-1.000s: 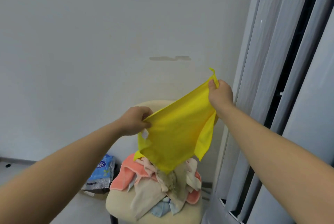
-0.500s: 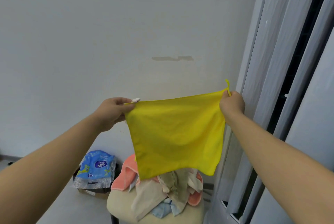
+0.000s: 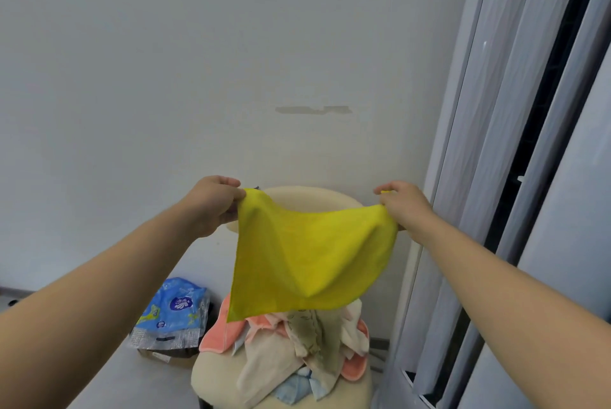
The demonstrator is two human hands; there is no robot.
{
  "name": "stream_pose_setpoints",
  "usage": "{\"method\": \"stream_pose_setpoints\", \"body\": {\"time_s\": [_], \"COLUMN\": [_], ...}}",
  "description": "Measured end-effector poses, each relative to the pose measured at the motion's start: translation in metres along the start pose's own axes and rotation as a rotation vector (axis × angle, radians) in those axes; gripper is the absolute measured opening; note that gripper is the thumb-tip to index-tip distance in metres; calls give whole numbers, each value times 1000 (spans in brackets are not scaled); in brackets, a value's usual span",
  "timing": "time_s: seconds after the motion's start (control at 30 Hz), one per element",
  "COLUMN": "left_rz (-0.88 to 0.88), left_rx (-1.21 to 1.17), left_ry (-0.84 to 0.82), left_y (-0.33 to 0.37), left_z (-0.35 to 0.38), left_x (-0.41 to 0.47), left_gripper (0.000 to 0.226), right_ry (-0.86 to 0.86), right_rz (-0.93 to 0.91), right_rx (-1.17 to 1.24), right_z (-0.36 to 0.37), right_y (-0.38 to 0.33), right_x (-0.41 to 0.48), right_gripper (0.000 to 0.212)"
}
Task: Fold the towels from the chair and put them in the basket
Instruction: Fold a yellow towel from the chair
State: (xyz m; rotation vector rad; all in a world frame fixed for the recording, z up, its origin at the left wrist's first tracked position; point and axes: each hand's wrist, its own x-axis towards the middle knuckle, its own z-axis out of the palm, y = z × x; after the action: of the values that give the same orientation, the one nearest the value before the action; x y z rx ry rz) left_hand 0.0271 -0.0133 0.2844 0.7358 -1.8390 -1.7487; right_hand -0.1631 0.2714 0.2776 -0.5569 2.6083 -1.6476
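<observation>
A yellow towel (image 3: 307, 260) hangs in the air above the chair, its lower edge billowing towards me. My left hand (image 3: 211, 202) pinches its upper left corner and my right hand (image 3: 401, 205) pinches its upper right corner. Below it, a cream chair (image 3: 215, 382) carries a heap of towels (image 3: 297, 352) in pink, beige, olive and light blue. No basket is in view.
A white wall stands behind the chair. A tall white unit with grey vertical panels (image 3: 515, 177) fills the right side, close to my right arm. On the floor left of the chair lies a blue printed plastic pack (image 3: 172, 312) on a cardboard box.
The towel went from bunched to stretched flat between my hands. It has now dropped lower and its bottom edge swings up towards me.
</observation>
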Motion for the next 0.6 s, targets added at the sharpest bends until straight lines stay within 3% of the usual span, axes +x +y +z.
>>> {"method": "stream_pose_setpoints", "body": {"time_s": [0.2, 0.37, 0.43, 0.53, 0.6], "left_rz": [190, 322, 362, 365, 363], "left_rx": [228, 339, 376, 335, 296], "left_ry": [-10, 10, -2, -74, -133], "left_y": [7, 11, 15, 19, 21], "left_z": [20, 31, 36, 41, 41], "left_x": [-16, -26, -34, -44, -49], "left_gripper": [13, 17, 18, 21, 14], "right_ry": [-394, -678, -685, -545, -482], "right_rz": [61, 3, -119, -272, -337], "right_rx": [291, 341, 241, 84, 22], "right_z": [16, 28, 34, 42, 45], "right_y": [-41, -60, -62, -65, -67], "right_x": [-32, -50, -52, -56, -56], "right_gripper": [22, 39, 31, 12, 14]}}
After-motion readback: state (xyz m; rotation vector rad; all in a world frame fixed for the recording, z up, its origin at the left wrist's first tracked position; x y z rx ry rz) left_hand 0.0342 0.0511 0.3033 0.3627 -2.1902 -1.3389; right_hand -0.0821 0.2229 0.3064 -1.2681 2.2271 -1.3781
